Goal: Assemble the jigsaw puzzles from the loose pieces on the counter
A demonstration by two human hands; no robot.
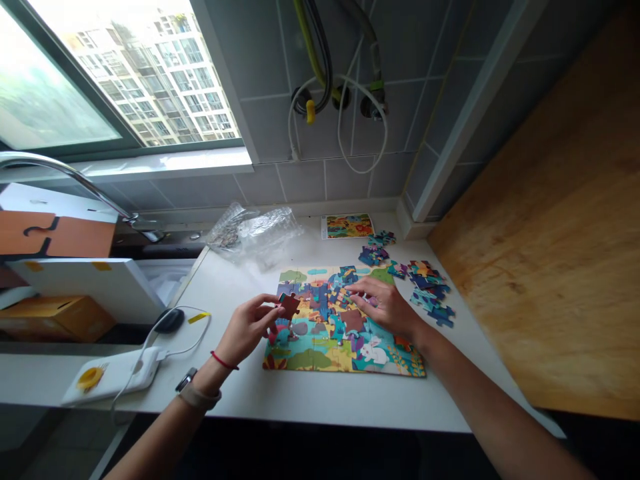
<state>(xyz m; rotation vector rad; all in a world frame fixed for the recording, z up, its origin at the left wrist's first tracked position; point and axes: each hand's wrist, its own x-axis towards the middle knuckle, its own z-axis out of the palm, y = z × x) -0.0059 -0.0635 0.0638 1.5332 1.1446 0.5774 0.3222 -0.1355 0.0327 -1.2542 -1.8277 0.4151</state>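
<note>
Reddish-brown knobbed jigsaw piece (289, 306), left hand (251, 324) is pinching it; right hand (384, 304), grip unclear, could be brushing multicoloured pieces (320, 293) askew.

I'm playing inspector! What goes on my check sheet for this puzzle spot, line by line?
Surface: white countertop.
Job's things: jigsaw puzzle, with loose pieces to its right and a picture card behind.
Clutter: clear plastic bag; black rounded object; white device.
Hands: left hand holds a brown piece; right hand is over the puzzle, its grip unclear.
Cables: white cable by the device; looped white cord on the wall.
Surroundings: window, faucet, wooden panel.
</note>
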